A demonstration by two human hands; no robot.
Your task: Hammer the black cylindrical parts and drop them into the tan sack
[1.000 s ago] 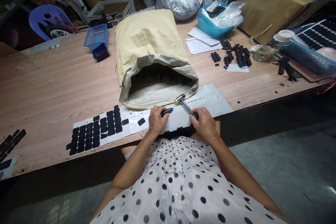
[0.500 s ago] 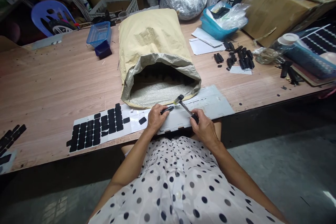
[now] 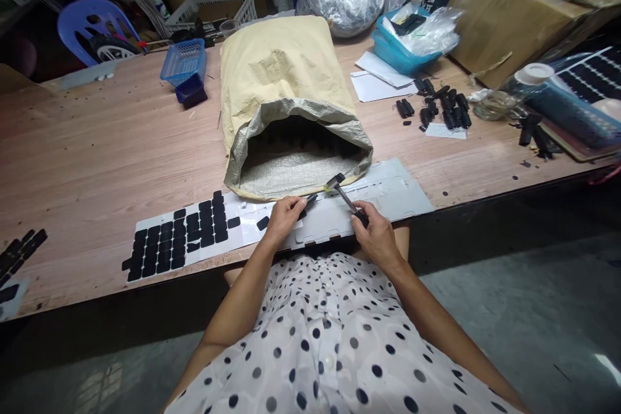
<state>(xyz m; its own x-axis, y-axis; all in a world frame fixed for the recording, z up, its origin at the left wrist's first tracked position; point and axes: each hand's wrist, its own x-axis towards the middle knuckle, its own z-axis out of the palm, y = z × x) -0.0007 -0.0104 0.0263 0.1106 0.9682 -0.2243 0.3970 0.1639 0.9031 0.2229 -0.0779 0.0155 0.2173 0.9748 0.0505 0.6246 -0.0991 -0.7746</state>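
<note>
Your left hand [image 3: 284, 220] has shifted slightly toward the left end of the table [image 3: 145, 142] in the last half second, tipping the small black part [image 3: 310, 202] more steeply. Toward the table's far right corner stands a cardboard box [image 3: 509, 26]. Just beyond your hands, a yellow sack [image 3: 286, 65] crowds your work, its open mouth facing you. You have a grey board [image 3: 388, 184] along the near edge, with a sheet of black pads [image 3: 165, 246] to its left. Near the far edge sits a teal basket [image 3: 405, 58]. Your right hand [image 3: 377, 236] is closed around the handle of a hammer [image 3: 346, 198], its head by the sack's lip; you cannot tell if they touch. Your left fingers pinch the part above the board.
</note>
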